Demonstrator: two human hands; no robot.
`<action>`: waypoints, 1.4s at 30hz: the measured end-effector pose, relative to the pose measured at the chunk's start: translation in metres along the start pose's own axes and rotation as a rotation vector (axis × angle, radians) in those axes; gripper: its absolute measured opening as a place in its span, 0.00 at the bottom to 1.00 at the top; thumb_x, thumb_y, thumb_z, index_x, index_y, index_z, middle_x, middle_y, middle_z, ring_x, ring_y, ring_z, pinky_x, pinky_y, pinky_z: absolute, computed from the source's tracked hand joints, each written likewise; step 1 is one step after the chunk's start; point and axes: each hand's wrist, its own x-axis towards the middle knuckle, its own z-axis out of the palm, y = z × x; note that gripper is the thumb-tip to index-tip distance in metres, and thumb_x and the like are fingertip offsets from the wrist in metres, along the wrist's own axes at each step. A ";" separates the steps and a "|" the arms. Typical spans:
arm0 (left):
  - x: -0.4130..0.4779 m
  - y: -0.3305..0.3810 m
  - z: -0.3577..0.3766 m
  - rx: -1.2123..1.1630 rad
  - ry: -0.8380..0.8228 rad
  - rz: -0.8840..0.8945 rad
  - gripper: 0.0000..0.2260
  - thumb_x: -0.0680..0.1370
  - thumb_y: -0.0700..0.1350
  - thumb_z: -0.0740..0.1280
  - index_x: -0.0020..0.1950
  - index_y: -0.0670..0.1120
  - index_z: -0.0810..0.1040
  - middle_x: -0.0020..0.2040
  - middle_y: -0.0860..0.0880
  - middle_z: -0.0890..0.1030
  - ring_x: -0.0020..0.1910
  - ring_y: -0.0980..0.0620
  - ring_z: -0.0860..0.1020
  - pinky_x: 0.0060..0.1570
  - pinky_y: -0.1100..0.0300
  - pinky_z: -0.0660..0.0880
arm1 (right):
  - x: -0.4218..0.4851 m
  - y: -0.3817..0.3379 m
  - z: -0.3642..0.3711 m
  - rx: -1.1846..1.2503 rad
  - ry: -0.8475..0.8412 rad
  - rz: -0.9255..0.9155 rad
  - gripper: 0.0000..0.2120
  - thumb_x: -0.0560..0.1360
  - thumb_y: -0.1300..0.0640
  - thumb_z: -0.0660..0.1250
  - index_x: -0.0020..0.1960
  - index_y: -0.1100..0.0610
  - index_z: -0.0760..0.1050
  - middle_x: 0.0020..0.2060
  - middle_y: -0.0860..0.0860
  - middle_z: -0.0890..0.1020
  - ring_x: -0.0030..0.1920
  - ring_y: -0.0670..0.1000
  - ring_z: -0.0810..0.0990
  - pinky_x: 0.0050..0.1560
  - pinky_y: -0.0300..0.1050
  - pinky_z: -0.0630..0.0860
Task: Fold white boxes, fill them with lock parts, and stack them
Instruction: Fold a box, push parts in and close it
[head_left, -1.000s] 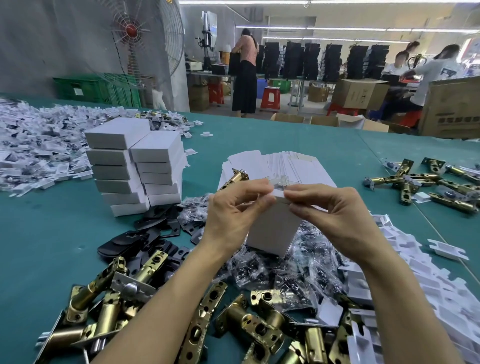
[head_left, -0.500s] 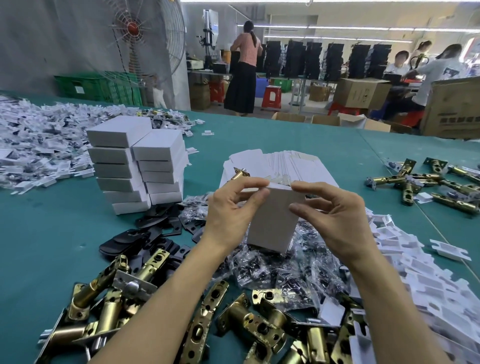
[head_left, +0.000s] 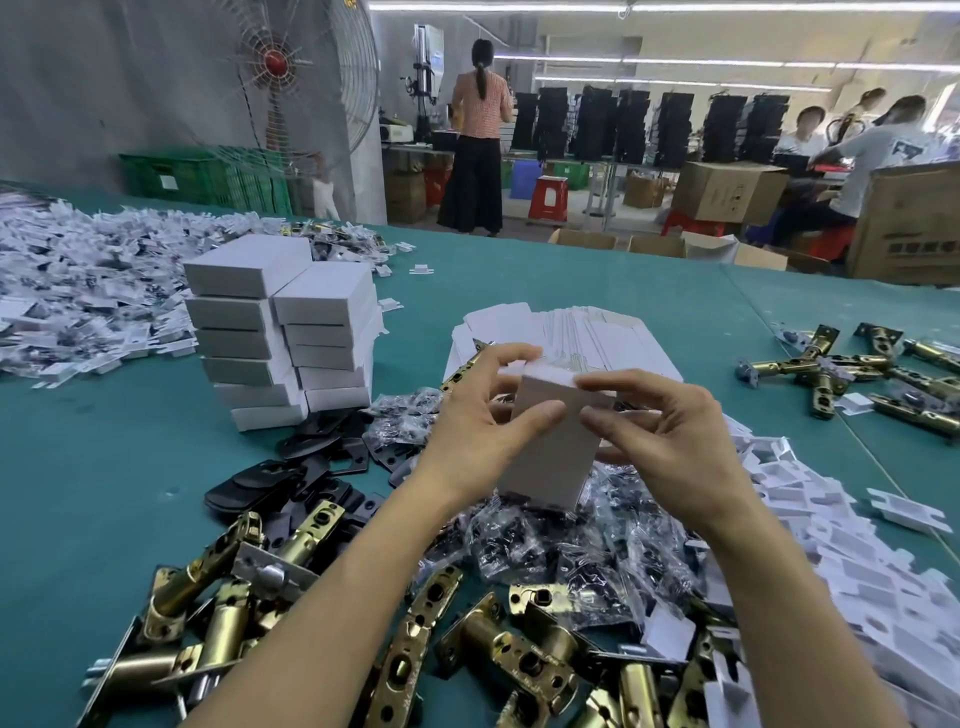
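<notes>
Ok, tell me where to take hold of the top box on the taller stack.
Take the top box by its near face and the far one opposite, with the grip coming down from above. It lies flat and stands higher than the neighbouring stack, so its sides look free, while its underside rests on the box below and cannot be reached.

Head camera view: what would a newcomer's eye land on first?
Mid-frame, the left hand and right hand grip a white box held upright above bagged parts. Left of them stand two stacks of closed boxes on the green table, and brass latches lie heaped along the near edge.
</notes>
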 end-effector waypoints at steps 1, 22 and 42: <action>0.000 0.000 -0.001 0.016 -0.020 -0.051 0.20 0.75 0.53 0.74 0.63 0.64 0.71 0.58 0.49 0.81 0.54 0.46 0.83 0.51 0.47 0.82 | 0.000 -0.003 0.000 0.050 0.053 0.005 0.15 0.75 0.66 0.70 0.51 0.46 0.83 0.44 0.48 0.85 0.42 0.52 0.86 0.39 0.48 0.84; 0.010 0.026 0.003 -0.110 0.341 -0.180 0.05 0.84 0.49 0.58 0.50 0.55 0.63 0.50 0.47 0.73 0.38 0.51 0.72 0.25 0.60 0.66 | 0.007 -0.020 0.019 0.451 0.144 0.411 0.22 0.79 0.52 0.66 0.72 0.49 0.69 0.58 0.55 0.81 0.45 0.56 0.87 0.40 0.45 0.83; 0.070 0.014 -0.113 0.085 0.941 -0.233 0.17 0.80 0.58 0.66 0.64 0.59 0.63 0.61 0.42 0.72 0.48 0.37 0.79 0.38 0.48 0.83 | 0.001 -0.023 0.021 0.290 -0.071 0.398 0.12 0.78 0.54 0.68 0.61 0.47 0.79 0.47 0.51 0.86 0.43 0.51 0.85 0.47 0.47 0.81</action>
